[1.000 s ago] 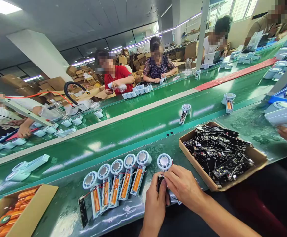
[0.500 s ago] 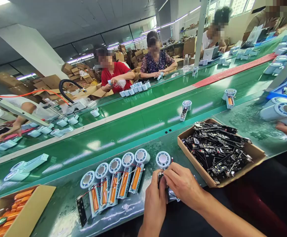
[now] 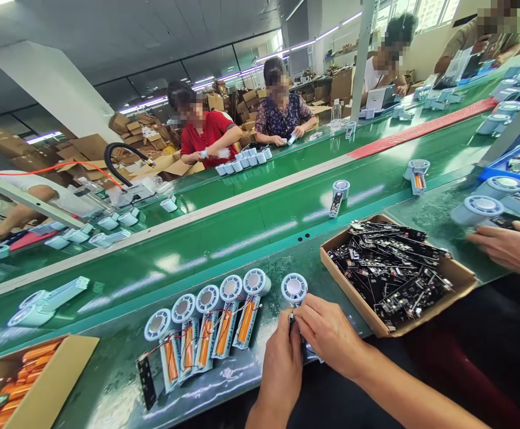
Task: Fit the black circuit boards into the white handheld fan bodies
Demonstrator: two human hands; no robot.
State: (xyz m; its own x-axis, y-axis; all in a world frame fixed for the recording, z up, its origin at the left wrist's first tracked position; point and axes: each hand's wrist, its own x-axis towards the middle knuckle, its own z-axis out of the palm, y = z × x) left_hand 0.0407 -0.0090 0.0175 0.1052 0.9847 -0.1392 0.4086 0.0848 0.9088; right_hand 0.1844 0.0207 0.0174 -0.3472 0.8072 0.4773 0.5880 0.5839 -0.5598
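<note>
While our left hand (image 3: 282, 353) is gripping a circuit board (image 3: 291, 319), our right hand (image 3: 330, 329) is pinching tightly beside it.

held circuit board (image 3: 291, 319): mostly hidden behind fingers (image 3: 310, 311) | carton (image 3: 58, 381): cut off left | blue tray (image 3: 491, 171): cut off right

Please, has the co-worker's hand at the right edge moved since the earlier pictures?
Yes: judged against the box of circuit boards, the co-worker's hand has come leftward, closer to it.
</note>
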